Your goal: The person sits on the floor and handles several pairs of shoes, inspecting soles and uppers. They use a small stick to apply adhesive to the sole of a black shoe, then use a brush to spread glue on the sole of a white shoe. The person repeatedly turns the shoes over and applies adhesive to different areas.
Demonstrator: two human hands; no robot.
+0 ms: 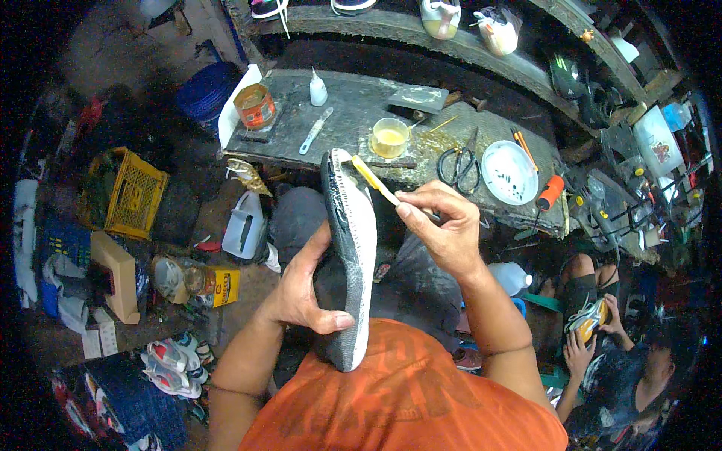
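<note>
My left hand [302,292] is closed around a black and white shoe [356,255], its thumb pressed near the lower end. The shoe stands upright on end, tilted onto its side, and a row of stitches runs along its edge. Between the thumb and fingers of my right hand [445,225] is a slim glue brush [374,180] with a yellow-coated head. That head is at the shoe's upper end, touching or very close to it. A clear cup of yellowish liquid [390,138] stands on the bench just beyond.
On the dark workbench [342,105] are an orange tin [255,106], a white squeeze bottle [317,89], a knife [316,131], black scissors [460,164], a round white tub [510,173] and an orange-handled awl [551,192]. A yellow crate [137,192] sits left. At right, another person handles a shoe [587,322].
</note>
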